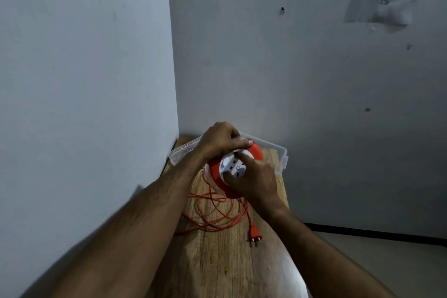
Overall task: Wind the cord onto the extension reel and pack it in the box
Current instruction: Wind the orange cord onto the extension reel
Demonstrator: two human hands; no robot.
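Observation:
I hold an orange extension reel (pixel 214 172) with a white socket face (pixel 233 164) above the wooden table (pixel 217 261). My left hand (pixel 221 139) grips the reel's top edge. My right hand (pixel 257 180) is closed on the white socket hub, fingers pressed on it. Loose orange cord (pixel 210 213) lies in loops on the table below the reel, ending in an orange two-pin plug (pixel 254 233). A clear plastic box (pixel 281 155) stands behind the reel in the corner, partly hidden by my hands.
The narrow table sits in a room corner, with a wall on the left (pixel 84 104) and one behind (pixel 290 80). The floor (pixel 387 261) drops away on the right past the table edge.

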